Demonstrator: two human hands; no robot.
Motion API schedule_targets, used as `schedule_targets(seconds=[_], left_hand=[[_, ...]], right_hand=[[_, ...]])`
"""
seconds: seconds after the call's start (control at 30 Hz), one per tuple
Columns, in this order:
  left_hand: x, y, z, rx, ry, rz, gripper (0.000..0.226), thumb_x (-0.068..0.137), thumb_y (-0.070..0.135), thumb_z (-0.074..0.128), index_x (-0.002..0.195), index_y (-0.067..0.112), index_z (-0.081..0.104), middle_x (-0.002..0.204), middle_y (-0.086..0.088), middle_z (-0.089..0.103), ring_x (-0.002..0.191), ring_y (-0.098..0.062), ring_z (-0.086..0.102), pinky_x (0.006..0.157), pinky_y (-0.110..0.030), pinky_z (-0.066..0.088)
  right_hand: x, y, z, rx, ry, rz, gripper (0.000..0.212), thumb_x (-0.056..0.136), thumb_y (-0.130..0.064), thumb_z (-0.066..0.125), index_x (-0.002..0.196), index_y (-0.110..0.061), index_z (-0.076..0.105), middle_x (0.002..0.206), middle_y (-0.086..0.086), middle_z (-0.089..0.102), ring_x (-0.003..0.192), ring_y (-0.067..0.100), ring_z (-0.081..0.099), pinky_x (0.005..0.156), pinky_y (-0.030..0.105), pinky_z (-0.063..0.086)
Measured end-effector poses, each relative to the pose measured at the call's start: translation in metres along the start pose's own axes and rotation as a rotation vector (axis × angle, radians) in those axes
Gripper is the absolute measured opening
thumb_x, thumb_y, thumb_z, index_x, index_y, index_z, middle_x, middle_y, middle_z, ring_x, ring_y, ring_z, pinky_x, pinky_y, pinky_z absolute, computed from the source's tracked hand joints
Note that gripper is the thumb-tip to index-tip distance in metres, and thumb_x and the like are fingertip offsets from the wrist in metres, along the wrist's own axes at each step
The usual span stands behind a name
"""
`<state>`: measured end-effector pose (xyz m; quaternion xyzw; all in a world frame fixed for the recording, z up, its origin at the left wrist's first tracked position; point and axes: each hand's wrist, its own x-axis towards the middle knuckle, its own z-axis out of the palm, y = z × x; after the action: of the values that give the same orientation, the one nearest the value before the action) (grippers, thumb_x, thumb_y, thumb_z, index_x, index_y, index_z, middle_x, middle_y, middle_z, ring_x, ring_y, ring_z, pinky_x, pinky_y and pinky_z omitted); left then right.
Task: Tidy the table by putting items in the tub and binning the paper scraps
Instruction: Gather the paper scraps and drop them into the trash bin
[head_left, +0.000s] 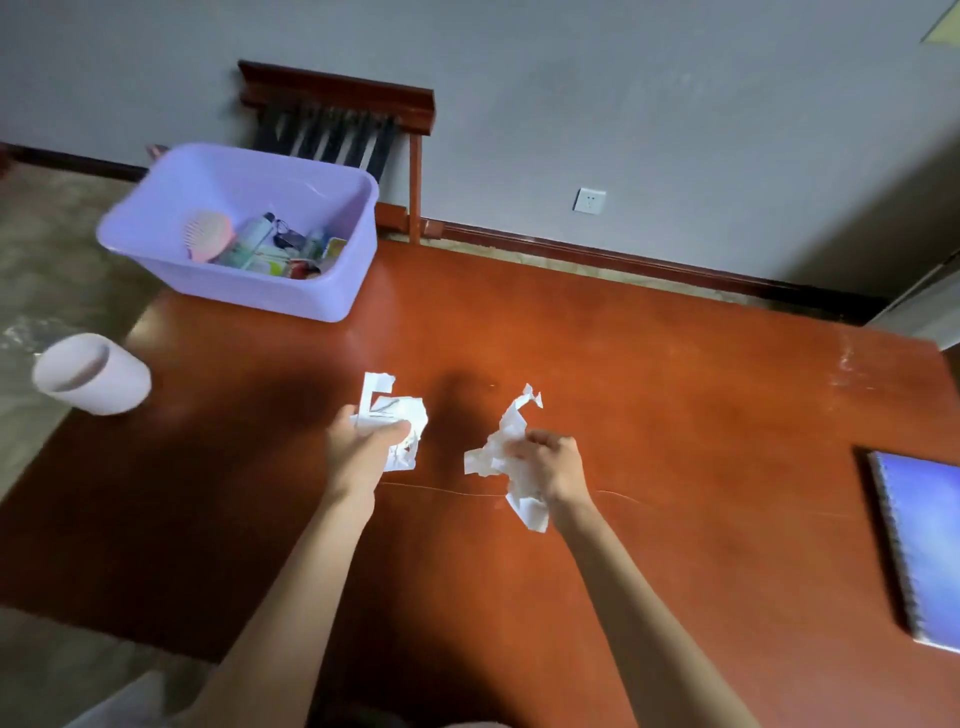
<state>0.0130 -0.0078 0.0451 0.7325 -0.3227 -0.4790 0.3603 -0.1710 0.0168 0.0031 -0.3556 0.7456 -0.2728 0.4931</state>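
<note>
Left hand (363, 447): is gripping flat paper scraps (387, 410), thumb on top, just left of frame centre, over the table (649, 389).
Right hand (550, 462): is clutching crumpled paper scraps (493, 452) in curled fingers, just right of centre.
Lilac tub (249, 291): is sitting on the table's corner, upper left, holding a pink brush (208, 239) and assorted small items.
Pale round bin (91, 374): is standing off the table, at the left edge.
Blue notebook (919, 545): is lying on the table, at the right edge.
</note>
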Motion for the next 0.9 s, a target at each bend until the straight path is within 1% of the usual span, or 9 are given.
schedule_targets(seconds=[0.1,0.2,0.27,0.4,0.53,0.63,0.73,0.83,0.9], left_hand=[[0.035,0.007,-0.071,0.015,-0.049,0.049,0.023,0.077,-0.006,0.066,0.093,0.002,0.054,0.086,-0.007,0.059,0.057,-0.005,0.057,0.038,-0.002,0.038],[0.062,0.019,-0.136,0.018,-0.019,0.067,0.026,0.077,-0.004,0.067,0.096,0.006,0.053,0.09,-0.007,0.059,0.065,-0.012,0.056,0.038,-0.002,0.039],[0.073,0.026,-0.172,0.003,-0.003,0.064,0.032,0.078,0.0,0.068,0.105,0.009,0.052,0.099,-0.006,0.059,0.071,-0.011,0.056,0.04,-0.003,0.041],[0.089,0.028,-0.214,-0.023,-0.009,0.059,0.041,0.08,0.005,0.069,0.117,0.006,0.05,0.113,-0.006,0.06,0.084,-0.012,0.056,0.058,-0.013,0.039],[0.103,0.027,-0.244,-0.102,0.051,0.066,0.051,0.078,0.002,0.068,0.126,0.01,0.051,0.113,-0.004,0.06,0.096,-0.014,0.057,0.072,-0.018,0.045],[0.104,0.028,-0.262,-0.067,0.052,0.098,0.048,0.072,0.004,0.067,0.118,0.012,0.057,0.101,-0.003,0.064,0.09,-0.019,0.064,0.067,-0.023,0.052],[0.116,0.036,-0.295,-0.049,0.15,0.09,0.033,0.074,0.002,0.067,0.103,0.014,0.056,0.09,-0.001,0.062,0.074,-0.014,0.062,0.057,-0.02,0.053],[0.132,0.041,-0.322,-0.048,0.192,0.051,0.037,0.071,0.006,0.069,0.104,0.01,0.055,0.097,-0.007,0.063,0.084,-0.024,0.064,0.072,-0.036,0.055],[0.144,0.039,-0.343,-0.073,0.212,0.048,0.037,0.067,0.008,0.071,0.1,0.009,0.054,0.096,-0.008,0.063,0.082,-0.024,0.063,0.074,-0.04,0.055]], right_hand=[[-0.014,-0.032,0.066,0.123,0.087,0.031,0.035,0.081,-0.007,0.059,0.049,-0.02,0.053,0.043,-0.008,0.043,0.052,0.016,0.036,0.052,0.026,0.031],[-0.036,-0.067,0.128,0.145,0.089,0.018,0.02,0.08,-0.007,0.06,0.061,-0.003,0.061,0.055,0.003,0.045,0.055,0.017,0.036,0.052,0.026,0.03],[-0.048,-0.091,0.162,0.136,0.073,-0.021,0.017,0.081,-0.008,0.059,0.072,0.005,0.064,0.056,0.004,0.045,0.055,0.017,0.035,0.051,0.026,0.029],[-0.051,-0.128,0.205,0.133,0.056,-0.079,0.016,0.081,-0.009,0.06,0.07,0.002,0.064,0.056,0.003,0.045,0.057,0.02,0.037,0.052,0.028,0.031],[-0.037,-0.143,0.232,0.132,-0.001,-0.107,0.03,0.079,-0.009,0.062,0.05,-0.012,0.055,0.042,-0.008,0.043,0.054,0.021,0.04,0.055,0.032,0.035],[-0.031,-0.144,0.241,0.11,-0.018,-0.11,0.028,0.079,-0.01,0.062,0.051,-0.008,0.055,0.042,-0.008,0.042,0.053,0.02,0.04,0.055,0.032,0.035],[-0.032,-0.158,0.267,0.086,-0.058,-0.137,0.031,0.08,-0.008,0.06,0.05,-0.012,0.054,0.039,-0.009,0.044,0.052,0.019,0.041,0.056,0.031,0.035],[-0.034,-0.182,0.297,0.086,-0.102,-0.211,0.023,0.081,-0.005,0.061,0.058,-0.007,0.06,0.051,0.002,0.05,0.053,0.017,0.049,0.057,0.031,0.042],[-0.036,-0.197,0.321,0.084,-0.118,-0.242,0.024,0.08,-0.003,0.061,0.056,-0.006,0.059,0.052,0.005,0.048,0.053,0.018,0.046,0.055,0.031,0.04]])
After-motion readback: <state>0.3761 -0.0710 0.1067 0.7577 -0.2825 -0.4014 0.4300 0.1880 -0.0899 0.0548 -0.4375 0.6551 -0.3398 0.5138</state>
